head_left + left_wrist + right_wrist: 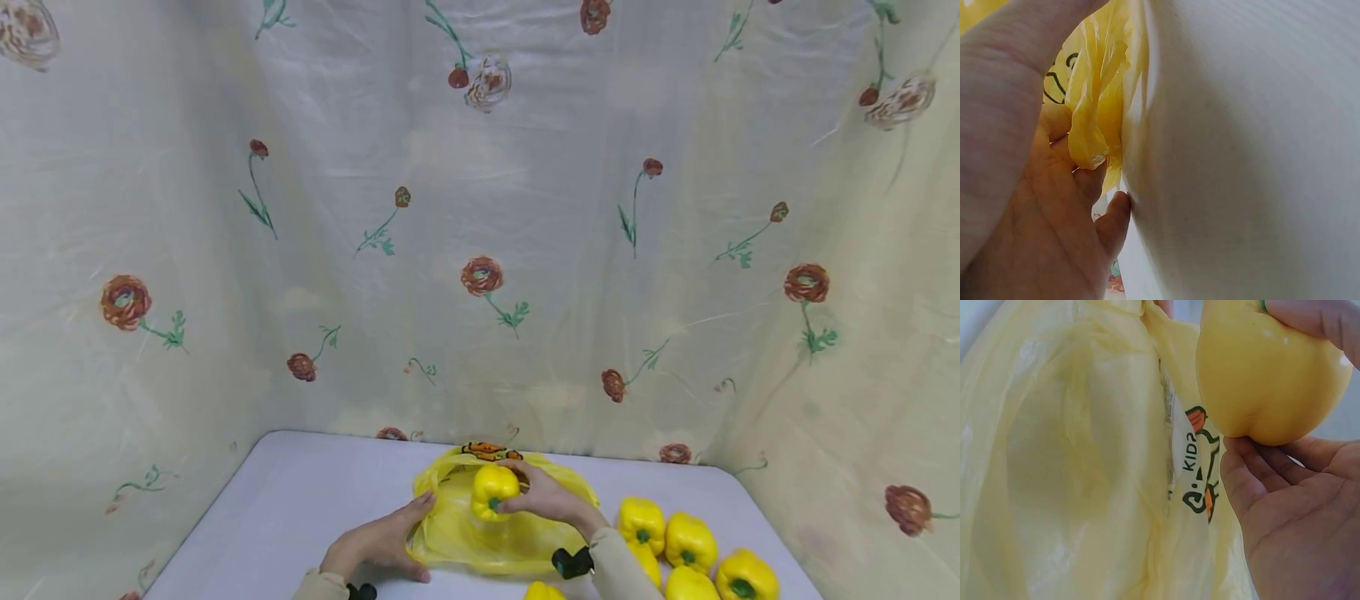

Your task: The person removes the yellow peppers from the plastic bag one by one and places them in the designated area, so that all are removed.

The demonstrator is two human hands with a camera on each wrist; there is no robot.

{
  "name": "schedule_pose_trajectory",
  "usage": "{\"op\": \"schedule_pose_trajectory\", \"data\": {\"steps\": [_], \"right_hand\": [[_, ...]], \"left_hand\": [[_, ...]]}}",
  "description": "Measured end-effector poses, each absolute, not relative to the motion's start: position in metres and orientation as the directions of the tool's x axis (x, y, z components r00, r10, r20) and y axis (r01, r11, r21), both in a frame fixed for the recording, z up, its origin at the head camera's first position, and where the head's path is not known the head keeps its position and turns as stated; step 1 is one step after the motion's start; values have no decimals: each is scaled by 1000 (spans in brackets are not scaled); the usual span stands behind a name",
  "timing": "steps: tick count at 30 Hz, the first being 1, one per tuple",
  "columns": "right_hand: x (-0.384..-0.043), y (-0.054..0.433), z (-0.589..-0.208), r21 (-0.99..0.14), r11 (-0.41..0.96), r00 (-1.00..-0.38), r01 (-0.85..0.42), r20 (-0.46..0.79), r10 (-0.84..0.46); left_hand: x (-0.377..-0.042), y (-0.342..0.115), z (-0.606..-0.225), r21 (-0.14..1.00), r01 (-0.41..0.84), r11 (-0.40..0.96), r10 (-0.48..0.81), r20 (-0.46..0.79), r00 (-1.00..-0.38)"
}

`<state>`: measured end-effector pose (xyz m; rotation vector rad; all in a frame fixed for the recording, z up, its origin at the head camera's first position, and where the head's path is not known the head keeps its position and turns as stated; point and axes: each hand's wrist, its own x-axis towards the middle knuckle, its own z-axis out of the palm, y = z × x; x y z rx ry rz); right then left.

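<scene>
A yellow bell pepper (495,490) is in my right hand (551,497), fingers at its bottom and thumb by the green stem. It overlaps the mouth of a thin yellow plastic bag (480,546) in the head view. The right wrist view shows the pepper (1272,375) beside the bag (1085,456), which has a printed cartoon and lettering. My left hand (382,540) is at the bag's left edge, thumb and fingers spread apart. In the left wrist view, crumpled film of the bag (1094,119) lies against the fingers of my left hand (1047,219).
Several yellow bell peppers (691,542) stand grouped on the right of the white table (322,475). Another pepper (543,592) shows at the bottom edge of the head view. A flower-patterned curtain (555,317) hangs behind the table and along both sides.
</scene>
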<state>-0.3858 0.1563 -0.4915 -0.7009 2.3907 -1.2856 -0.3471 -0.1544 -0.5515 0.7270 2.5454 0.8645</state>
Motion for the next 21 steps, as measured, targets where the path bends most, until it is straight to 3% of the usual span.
{"op": "schedule_pose_trajectory", "data": {"steps": [21], "right_hand": [[-364, 193, -472, -839, 463, -839, -287, -13, -544]], "left_hand": [[-347, -155, -550, 644, 373, 667, 591, -153, -792]]}}
